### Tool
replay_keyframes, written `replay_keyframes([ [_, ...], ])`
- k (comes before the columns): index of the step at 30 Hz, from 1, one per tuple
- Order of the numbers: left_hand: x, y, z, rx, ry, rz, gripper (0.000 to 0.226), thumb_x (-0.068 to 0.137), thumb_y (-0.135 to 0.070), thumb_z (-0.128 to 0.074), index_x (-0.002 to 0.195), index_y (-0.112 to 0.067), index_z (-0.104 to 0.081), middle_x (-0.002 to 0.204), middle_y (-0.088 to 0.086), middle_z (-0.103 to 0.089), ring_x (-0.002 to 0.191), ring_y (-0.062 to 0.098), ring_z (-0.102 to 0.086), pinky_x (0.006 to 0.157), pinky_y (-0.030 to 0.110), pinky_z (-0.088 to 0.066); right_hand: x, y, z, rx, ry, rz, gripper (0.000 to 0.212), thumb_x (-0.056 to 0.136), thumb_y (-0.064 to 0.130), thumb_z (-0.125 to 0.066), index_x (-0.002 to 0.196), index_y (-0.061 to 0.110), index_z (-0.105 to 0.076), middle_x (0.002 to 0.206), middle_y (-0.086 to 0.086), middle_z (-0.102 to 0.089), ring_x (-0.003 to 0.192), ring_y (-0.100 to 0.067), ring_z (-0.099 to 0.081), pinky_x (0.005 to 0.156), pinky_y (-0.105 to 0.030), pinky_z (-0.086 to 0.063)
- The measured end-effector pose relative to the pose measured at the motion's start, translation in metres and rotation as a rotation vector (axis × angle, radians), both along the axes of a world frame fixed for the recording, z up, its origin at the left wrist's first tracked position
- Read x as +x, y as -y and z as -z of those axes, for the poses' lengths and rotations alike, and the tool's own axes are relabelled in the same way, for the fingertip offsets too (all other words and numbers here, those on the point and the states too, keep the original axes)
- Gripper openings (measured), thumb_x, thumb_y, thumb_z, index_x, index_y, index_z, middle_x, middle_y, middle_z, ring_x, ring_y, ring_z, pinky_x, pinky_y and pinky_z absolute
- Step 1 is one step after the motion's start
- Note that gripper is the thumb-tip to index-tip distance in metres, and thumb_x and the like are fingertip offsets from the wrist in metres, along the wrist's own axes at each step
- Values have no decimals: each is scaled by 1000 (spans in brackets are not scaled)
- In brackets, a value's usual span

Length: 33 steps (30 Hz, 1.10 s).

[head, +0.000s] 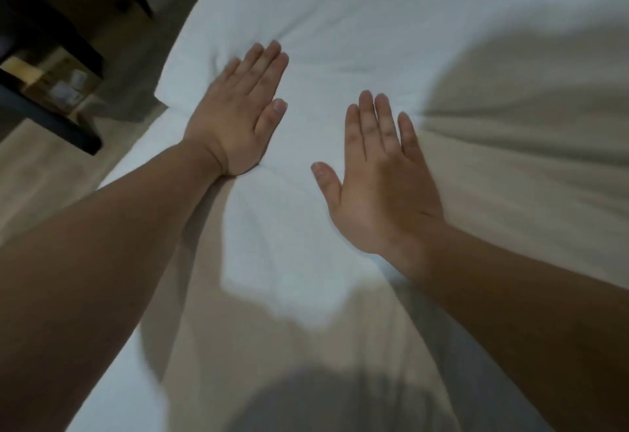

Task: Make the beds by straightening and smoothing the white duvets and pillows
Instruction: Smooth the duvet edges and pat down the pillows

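A white pillow (340, 23) lies on the bed, filling the middle and top of the head view, with a corner near the bed's left edge. My left hand (238, 115) lies flat on the pillow near that corner, fingers straight and together, its heel pressing a dent into the fabric. My right hand (377, 176) is flat too, fingers straight, over the pillow's middle; whether it touches the fabric is unclear. The white duvet (299, 346) spreads below the pillow between my forearms, partly in shadow. The picture is blurred by motion.
The bed's left edge runs diagonally from lower left to the top middle. Beyond it lies a light wooden floor (41, 166). Dark furniture (51, 121) with boxes on a low shelf stands at the upper left.
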<state>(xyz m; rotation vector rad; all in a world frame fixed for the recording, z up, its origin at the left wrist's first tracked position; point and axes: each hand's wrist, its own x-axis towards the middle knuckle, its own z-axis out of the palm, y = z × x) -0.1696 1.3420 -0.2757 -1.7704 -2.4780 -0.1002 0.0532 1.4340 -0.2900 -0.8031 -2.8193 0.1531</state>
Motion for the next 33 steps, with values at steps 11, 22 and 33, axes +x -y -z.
replay_keyframes([
  [11, -38, 15, 11, 108, 16, -75, 62, 105, -36, -24, 160, -7, -22, 168, 11, -18, 156, 23, -12, 126, 47, -12, -73, 15, 9, -53, 29, -34, 83, 103, 55, -28, 159, -5, -12, 167, -24, -6, 156, -36, -2, 126, -50, -3],
  [22, -41, 12, 34, 156, 154, -110, 68, 98, -35, -30, 155, 1, -30, 164, 17, -25, 155, 31, -16, 125, 48, -11, -76, 19, 3, -104, -12, -8, 80, 102, 51, -40, 156, -5, -23, 165, -23, -16, 155, -36, -10, 127, -49, -9],
  [33, -40, 12, 44, 239, 37, -89, 67, 99, -35, -28, 158, -4, -26, 166, 13, -24, 155, 26, -17, 126, 45, -13, -75, 15, 16, 26, 27, 17, 85, 100, 58, -28, 160, -1, -12, 168, -19, -5, 157, -31, -2, 127, -46, -1],
])
